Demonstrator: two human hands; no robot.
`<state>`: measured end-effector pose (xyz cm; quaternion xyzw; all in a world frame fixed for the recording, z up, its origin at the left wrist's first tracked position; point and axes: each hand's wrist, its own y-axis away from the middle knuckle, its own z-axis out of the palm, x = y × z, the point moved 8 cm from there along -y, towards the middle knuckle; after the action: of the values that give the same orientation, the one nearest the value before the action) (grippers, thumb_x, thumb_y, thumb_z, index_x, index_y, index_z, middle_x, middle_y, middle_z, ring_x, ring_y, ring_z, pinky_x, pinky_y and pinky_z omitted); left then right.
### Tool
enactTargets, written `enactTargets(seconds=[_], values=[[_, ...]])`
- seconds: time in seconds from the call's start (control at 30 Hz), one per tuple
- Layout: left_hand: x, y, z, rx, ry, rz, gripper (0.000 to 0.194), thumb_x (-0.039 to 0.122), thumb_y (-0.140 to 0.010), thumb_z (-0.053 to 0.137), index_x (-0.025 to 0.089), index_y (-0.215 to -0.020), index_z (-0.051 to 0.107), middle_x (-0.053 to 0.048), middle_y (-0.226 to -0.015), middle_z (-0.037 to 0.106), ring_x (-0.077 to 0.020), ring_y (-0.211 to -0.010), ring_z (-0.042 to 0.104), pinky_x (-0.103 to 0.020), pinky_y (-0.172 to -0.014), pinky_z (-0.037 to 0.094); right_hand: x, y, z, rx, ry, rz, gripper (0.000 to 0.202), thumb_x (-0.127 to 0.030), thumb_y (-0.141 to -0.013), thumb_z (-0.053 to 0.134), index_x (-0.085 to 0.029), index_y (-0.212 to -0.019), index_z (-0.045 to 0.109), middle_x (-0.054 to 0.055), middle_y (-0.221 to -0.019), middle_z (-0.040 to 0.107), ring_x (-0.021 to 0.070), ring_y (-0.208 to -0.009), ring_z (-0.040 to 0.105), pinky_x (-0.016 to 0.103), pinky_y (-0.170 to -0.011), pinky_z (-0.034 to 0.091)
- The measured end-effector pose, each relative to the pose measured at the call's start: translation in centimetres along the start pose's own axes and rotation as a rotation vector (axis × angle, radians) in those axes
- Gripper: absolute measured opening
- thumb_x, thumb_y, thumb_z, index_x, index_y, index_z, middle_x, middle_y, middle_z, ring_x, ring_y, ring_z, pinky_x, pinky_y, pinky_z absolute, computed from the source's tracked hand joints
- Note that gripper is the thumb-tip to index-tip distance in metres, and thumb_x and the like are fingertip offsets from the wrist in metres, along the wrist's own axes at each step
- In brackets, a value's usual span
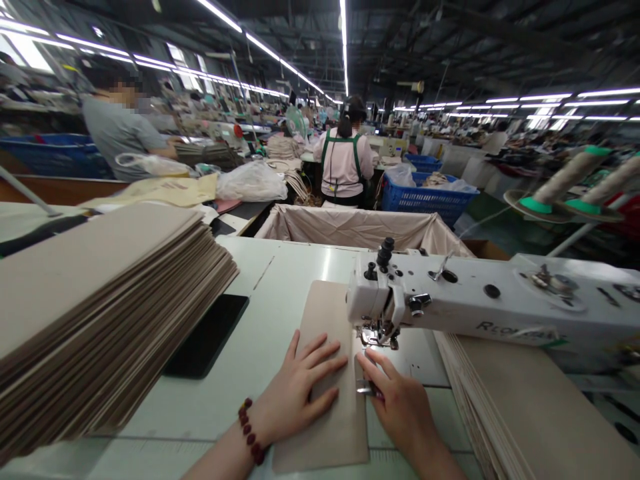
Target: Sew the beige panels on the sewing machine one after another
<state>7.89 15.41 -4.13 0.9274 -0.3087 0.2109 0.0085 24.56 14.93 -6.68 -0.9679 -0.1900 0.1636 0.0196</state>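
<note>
A long beige panel (320, 437) with rounded corners lies flat on the pale sewing table, its right edge by the presser foot (379, 337) of a white sewing machine (450, 293). My left hand (305, 380) rests on the panel with its fingers spread. Close in front of the presser foot, my right hand (397, 393) has its fingertips at the panel's right edge. A small pair of thread snips (366, 387) is tucked in its curled fingers, metal tip pointing left; most of the tool is hidden.
A tall stack of beige panels (150, 287) stands at left, beside a black phone (207, 337). More panels (535, 407) lie right, under the machine arm. Behind the table is a cloth-lined bin (350, 225). Thread cones (565, 183) stand at right. Two co-workers sit farther off.
</note>
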Motion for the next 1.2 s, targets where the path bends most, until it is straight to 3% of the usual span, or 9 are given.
enactTargets(seconds=[0.47,0.8,1.0,1.2], values=[[0.4,0.3,-0.1,0.022,0.011,0.084,0.049,0.031,-0.092,0.057,0.036,-0.139,0.047,-0.002,-0.145,0.046,-0.0298,-0.137,0.035,-0.059,-0.115,0.004,0.2,0.0,0.2,-0.002,0.002,0.003,0.07,-0.002,-0.081,0.045,-0.038,-0.141,0.039,-0.004,-0.146,0.043,0.0195,-0.108,0.062,0.035,-0.086,0.053],[1.0,0.6,0.0,-0.059,-0.007,0.137,0.049,0.035,-0.097,0.05,0.033,-0.145,0.039,-0.001,-0.147,0.043,-0.0279,-0.138,0.035,-0.057,-0.116,0.017,0.2,-0.1,0.6,0.03,-0.011,-0.01,0.078,0.002,-0.072,0.046,-0.036,-0.14,0.041,-0.003,-0.145,0.045,0.0195,-0.107,0.063,0.035,-0.09,0.053],[1.0,-0.3,0.1,-0.061,-0.032,0.152,0.053,0.032,-0.098,0.049,0.033,-0.148,0.032,0.001,-0.148,0.042,-0.0247,-0.137,0.037,-0.051,-0.116,0.025,0.3,-0.1,1.0,0.047,-0.007,-0.05,0.079,0.003,-0.07,0.046,-0.035,-0.14,0.042,-0.002,-0.144,0.047,0.0205,-0.105,0.064,0.035,-0.088,0.055],[-0.3,-1.8,0.6,-0.04,-0.038,0.113,0.055,0.038,-0.098,0.05,0.032,-0.149,0.03,0.0,-0.149,0.04,-0.0248,-0.137,0.037,-0.048,-0.116,0.028,0.6,0.0,1.2,0.087,-0.05,-0.067,0.084,0.004,-0.064,0.043,-0.032,-0.14,0.042,-0.001,-0.144,0.047,0.0193,-0.108,0.063,0.032,-0.09,0.054]])
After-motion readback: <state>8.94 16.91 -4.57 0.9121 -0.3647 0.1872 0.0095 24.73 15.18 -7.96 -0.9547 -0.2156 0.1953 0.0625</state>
